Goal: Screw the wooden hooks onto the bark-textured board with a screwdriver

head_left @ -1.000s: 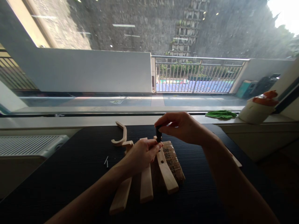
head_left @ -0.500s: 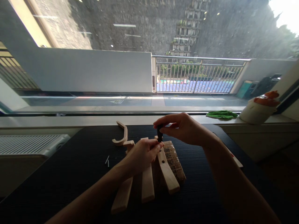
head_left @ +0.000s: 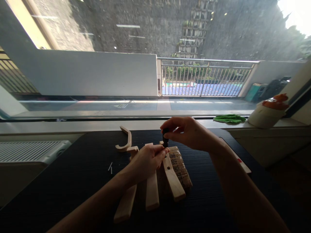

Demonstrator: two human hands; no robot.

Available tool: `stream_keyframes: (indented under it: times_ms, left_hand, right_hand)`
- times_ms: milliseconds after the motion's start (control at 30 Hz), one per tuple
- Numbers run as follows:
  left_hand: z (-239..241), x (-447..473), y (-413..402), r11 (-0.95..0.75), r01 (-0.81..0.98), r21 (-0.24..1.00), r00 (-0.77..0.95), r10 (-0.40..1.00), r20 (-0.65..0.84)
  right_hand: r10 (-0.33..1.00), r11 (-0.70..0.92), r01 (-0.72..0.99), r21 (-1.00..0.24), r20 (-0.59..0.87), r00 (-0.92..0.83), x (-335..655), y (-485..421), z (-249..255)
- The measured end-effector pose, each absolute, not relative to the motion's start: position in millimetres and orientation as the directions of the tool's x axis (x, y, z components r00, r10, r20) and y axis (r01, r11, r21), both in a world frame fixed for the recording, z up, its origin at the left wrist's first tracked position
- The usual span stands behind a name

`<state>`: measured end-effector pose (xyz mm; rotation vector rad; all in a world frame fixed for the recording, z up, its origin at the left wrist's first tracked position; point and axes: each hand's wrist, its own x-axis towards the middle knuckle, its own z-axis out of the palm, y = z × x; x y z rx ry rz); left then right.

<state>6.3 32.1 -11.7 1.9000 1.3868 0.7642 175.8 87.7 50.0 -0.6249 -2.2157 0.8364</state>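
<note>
Three flat wooden slats [head_left: 152,191] fan out on the black table [head_left: 73,181], partly over a brown paper packet [head_left: 181,168]. My left hand [head_left: 147,160] is closed, pressing on the upper ends of the slats beside the rightmost slat [head_left: 173,179]. My right hand [head_left: 188,132] pinches the top of a small black screwdriver [head_left: 165,139], held upright with its tip at that slat's top end. The tip itself is hidden by my fingers.
A curved wooden hook piece [head_left: 125,139] lies behind the slats. Two small screws [head_left: 110,167] lie to the left. A green cloth [head_left: 229,118] and a white pot [head_left: 266,115] sit on the window sill. A radiator [head_left: 31,150] is at left.
Almost nothing has moved; my right hand's fingers have shifted slightly on the screwdriver handle, and the view has wobbled a little.
</note>
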Motion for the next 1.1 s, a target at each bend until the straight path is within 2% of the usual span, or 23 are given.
stream_keyframes:
  times_ms: [600,1100]
  left_hand:
    - [-10.3,6.7,31.2,-0.213,0.578,0.788,0.252,0.965,0.076]
    - [-9.8,5.9,31.0,-0.221,0.619,0.754,0.264,0.962,0.065]
  right_hand:
    - [0.617,0.635,0.098,-0.766,0.426,-0.662,178.0,89.9,52.9]
    - [0.626,0.653,0.109,-0.749,0.453,-0.634,175.2,93.0,47.1]
